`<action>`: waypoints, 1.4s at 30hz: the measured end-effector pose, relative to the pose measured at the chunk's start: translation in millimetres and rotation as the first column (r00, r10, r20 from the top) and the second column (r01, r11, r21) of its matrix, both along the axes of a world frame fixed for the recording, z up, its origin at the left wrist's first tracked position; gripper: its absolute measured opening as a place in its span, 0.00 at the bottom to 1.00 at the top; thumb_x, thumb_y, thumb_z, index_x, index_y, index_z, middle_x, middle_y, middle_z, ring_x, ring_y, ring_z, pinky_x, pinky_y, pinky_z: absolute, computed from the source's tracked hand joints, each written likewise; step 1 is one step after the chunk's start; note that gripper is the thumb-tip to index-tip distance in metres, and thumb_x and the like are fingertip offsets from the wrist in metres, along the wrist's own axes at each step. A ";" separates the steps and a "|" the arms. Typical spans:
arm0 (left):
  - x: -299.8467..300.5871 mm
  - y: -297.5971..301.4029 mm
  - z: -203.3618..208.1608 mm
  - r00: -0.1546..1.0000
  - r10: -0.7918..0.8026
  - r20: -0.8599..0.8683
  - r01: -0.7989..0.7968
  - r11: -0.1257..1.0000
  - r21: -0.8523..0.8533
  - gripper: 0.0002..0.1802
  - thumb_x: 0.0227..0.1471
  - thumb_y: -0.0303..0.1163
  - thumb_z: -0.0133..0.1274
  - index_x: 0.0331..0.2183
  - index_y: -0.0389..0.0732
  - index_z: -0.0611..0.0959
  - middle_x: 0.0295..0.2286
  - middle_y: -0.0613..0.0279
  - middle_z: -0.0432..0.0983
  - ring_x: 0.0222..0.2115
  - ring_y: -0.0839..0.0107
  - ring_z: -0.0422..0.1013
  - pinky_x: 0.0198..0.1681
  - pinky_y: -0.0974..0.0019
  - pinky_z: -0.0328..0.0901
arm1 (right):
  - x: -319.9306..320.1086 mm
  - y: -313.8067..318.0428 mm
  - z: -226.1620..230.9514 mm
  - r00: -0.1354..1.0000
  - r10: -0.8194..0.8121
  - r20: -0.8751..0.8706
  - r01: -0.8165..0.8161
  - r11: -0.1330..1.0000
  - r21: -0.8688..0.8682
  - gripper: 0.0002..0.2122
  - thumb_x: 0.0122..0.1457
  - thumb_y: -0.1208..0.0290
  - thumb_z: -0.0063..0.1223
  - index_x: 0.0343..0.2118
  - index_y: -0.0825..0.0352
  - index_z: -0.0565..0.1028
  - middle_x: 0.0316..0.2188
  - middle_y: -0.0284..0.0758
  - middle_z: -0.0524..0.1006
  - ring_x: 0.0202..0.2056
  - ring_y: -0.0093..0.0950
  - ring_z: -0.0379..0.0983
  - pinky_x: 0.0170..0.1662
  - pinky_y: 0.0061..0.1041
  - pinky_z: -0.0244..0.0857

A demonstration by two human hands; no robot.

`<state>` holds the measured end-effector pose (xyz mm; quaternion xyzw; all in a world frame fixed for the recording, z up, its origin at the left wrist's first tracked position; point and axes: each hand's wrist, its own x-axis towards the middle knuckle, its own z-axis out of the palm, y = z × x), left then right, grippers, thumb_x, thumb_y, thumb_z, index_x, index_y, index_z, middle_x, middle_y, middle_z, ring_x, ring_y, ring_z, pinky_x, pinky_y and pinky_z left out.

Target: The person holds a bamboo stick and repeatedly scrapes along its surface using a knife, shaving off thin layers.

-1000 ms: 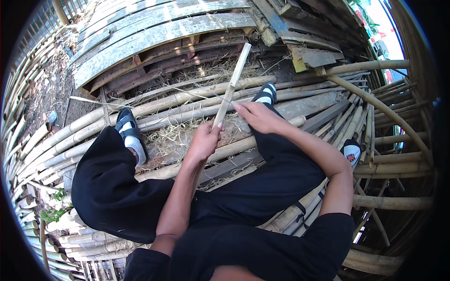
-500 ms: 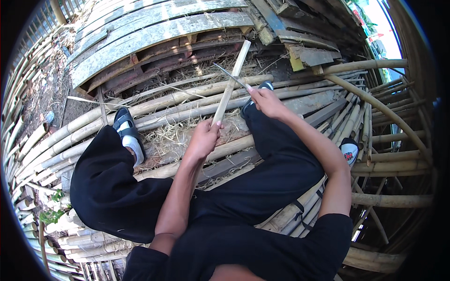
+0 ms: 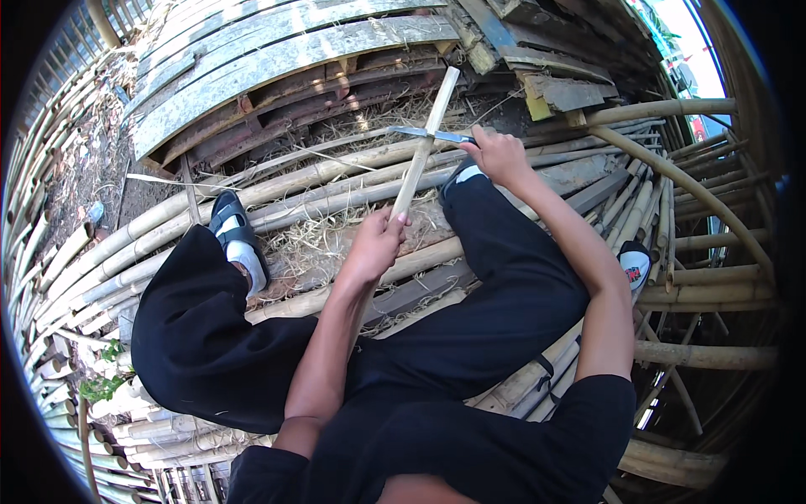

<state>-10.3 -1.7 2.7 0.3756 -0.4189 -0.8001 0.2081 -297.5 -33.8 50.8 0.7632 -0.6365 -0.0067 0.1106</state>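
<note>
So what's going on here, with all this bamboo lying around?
A person sits on a stack of bamboo poles, working a bamboo strip. The left hand grips the strip's lower end and holds it slanting up and away. The right hand holds a knife, its blade laid across the strip near the upper end. Dry shavings lie between the feet.
</note>
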 end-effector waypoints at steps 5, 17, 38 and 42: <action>0.0 -2.1 -7.1 1.000 0.020 0.006 -0.020 0.996 0.082 0.12 0.65 0.36 0.41 0.33 0.39 0.72 0.15 0.78 0.56 0.10 0.87 0.48 0.11 0.76 0.43 | 23.0 16.5 -11.2 0.945 -0.129 0.301 0.117 0.991 0.058 0.22 0.64 0.49 0.40 0.26 0.67 0.68 0.14 0.44 0.73 0.13 0.38 0.70 0.16 0.37 0.60; 6.6 -4.6 -4.6 1.000 0.009 -0.013 -0.008 0.998 0.067 0.11 0.64 0.38 0.42 0.35 0.41 0.73 0.17 0.77 0.59 0.11 0.86 0.50 0.13 0.76 0.46 | 67.5 24.8 1.7 0.915 0.276 0.294 -0.319 0.941 0.112 0.15 0.62 0.57 0.47 0.27 0.65 0.69 0.15 0.43 0.72 0.21 0.44 0.73 0.23 0.41 0.64; 7.0 -1.8 0.1 0.999 0.028 0.046 -0.029 0.999 0.017 0.13 0.64 0.39 0.44 0.32 0.40 0.73 0.16 0.78 0.56 0.11 0.87 0.49 0.12 0.77 0.45 | 27.6 0.8 0.9 0.998 -0.057 0.004 0.057 0.998 0.007 0.18 0.61 0.51 0.47 0.26 0.64 0.68 0.14 0.38 0.72 0.17 0.39 0.73 0.17 0.37 0.66; -2.6 -2.7 -13.0 1.000 -0.003 0.018 0.002 0.998 0.068 0.12 0.63 0.37 0.44 0.30 0.41 0.72 0.16 0.77 0.58 0.11 0.87 0.50 0.12 0.77 0.46 | 8.0 6.8 -14.2 0.962 -0.210 0.172 0.201 0.977 0.071 0.19 0.64 0.52 0.42 0.27 0.66 0.68 0.18 0.46 0.75 0.19 0.46 0.73 0.21 0.44 0.65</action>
